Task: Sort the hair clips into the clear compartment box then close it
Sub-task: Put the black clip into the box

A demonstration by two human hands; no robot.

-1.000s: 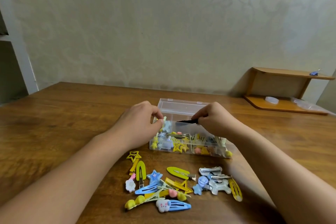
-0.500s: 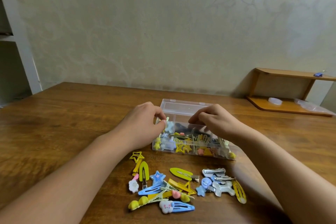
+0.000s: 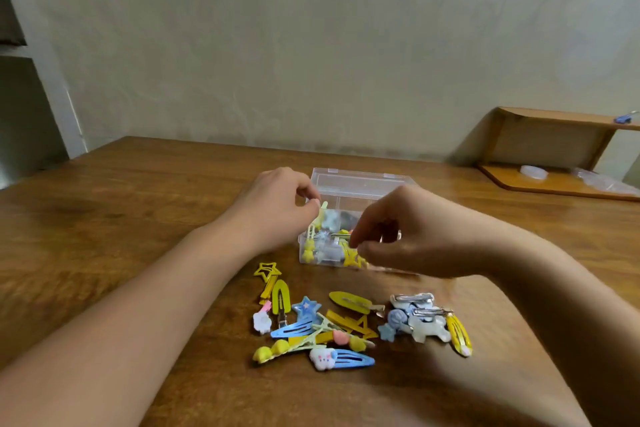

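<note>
We saw the clear compartment box [image 3: 360, 184] standing open on the wooden table [image 3: 138, 204], its lid tipped up on the far side and several clips already inside. Our left hand [image 3: 277, 208] was at the box's left end, thumb and forefinger pinched on a pale yellow clip [image 3: 322, 210] that stood just over the box's left rim. Our right hand [image 3: 412, 236] hung over the near right part of the box, its fingers curled down with the tips close together; the blur there kept us from telling whether they held anything. On the near side of the box, apart from it, lay the loose pile of hair clips [image 3: 346, 326]: a yellow star clip [image 3: 266, 270] closest to the box's left corner, a blue star clip [image 3: 306, 308] nearer the middle, a blue snap clip with a white cloud [image 3: 341, 359] farthest from the box, and a grey cluster [image 3: 420, 317] below the box's right end. Far right of the box, against the wall, stood a small wooden shelf [image 3: 554, 149].
</note>
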